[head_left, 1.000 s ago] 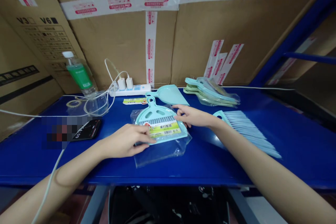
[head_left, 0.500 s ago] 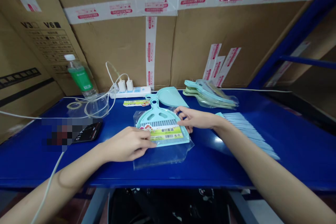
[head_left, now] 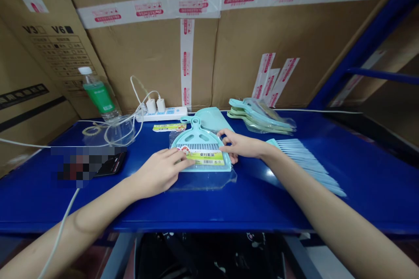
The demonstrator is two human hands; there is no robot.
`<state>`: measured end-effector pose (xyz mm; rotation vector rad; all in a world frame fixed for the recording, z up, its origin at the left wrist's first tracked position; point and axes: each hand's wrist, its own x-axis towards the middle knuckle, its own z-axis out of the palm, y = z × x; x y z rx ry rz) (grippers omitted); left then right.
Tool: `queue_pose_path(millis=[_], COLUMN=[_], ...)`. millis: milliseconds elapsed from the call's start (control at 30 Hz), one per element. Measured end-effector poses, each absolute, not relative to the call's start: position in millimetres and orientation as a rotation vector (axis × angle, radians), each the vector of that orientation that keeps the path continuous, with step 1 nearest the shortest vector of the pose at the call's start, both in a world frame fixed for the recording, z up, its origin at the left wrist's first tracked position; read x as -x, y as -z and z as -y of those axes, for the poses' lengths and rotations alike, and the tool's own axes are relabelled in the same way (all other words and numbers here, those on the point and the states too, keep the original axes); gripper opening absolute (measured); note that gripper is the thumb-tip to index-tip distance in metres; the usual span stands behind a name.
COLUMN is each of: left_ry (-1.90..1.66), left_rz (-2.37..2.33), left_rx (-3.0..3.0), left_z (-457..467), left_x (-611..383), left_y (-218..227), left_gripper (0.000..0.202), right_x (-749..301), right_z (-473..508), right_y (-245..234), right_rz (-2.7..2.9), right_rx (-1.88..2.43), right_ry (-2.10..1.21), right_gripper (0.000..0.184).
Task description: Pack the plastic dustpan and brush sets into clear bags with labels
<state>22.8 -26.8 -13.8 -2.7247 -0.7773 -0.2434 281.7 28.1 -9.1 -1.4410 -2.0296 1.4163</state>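
A light blue brush-and-dustpan set [head_left: 199,141] with a yellow-green label lies inside a clear plastic bag [head_left: 203,181] on the blue table [head_left: 229,209]. My left hand [head_left: 160,172] rests on the set's left edge, fingers lying flat on the label's left end. My right hand [head_left: 240,144] holds the set's right edge, fingers curled on it. A loose light blue brush [head_left: 304,163] lies just right of my right wrist.
Another dustpan [head_left: 211,117] lies behind the set. A pile of bagged sets [head_left: 262,117] sits at back right. A power strip [head_left: 162,113], a green-labelled bottle [head_left: 98,96], a tape roll [head_left: 91,130], a phone [head_left: 113,163] and cardboard boxes [head_left: 147,52] stand around.
The bagged set has slid away from me and turned square to the table edge. Both hands moved with it; the bag's open end is flatter.
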Motion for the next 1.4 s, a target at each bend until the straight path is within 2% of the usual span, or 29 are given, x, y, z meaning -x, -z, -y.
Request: queue_pose_path(millis=[300,600,733,867,967,1200,1400], left_ry=[0.260,0.254,0.293,0.282,0.287,0.400,0.400], left_rz=[0.780,0.681,0.683,0.742,0.785,0.929,1.007], left_rx=[2.713,2.732,2.715,2.704,2.726,2.892,3.021], left_z=[27.6,28.8,29.0,29.4,29.2,29.7,29.2], left_x=[-25.5,-22.7,-24.5,-27.2,-27.3,-24.1,-24.2], left_y=[14.7,12.9,14.0,17.6,19.8,17.1,16.5], left_gripper=[0.029,0.028,0.028,0.027,0.026,0.019,0.021], right_x=[-278.7,-285.0,-285.9,-287.0,-287.8,-287.5,-288.2], right_z=[-23.5,-22.5,-19.2,-19.9,-22.6,-26.4,-26.4], right_y=[2.4,2.1,1.7,9.6,16.2,22.7,27.6], right_rz=[2.077,2.209,2.379,2.445,2.445,2.476,2.519], right_rx=[1.541,1.486,1.349,1.237,1.258,1.284,1.287], right_ry=[-1.242,-1.270,-1.123,-0.908,-0.881,-0.796,-0.701], right_gripper=[0.035,0.076,0.097,0.104,0.111,0.113,0.122])
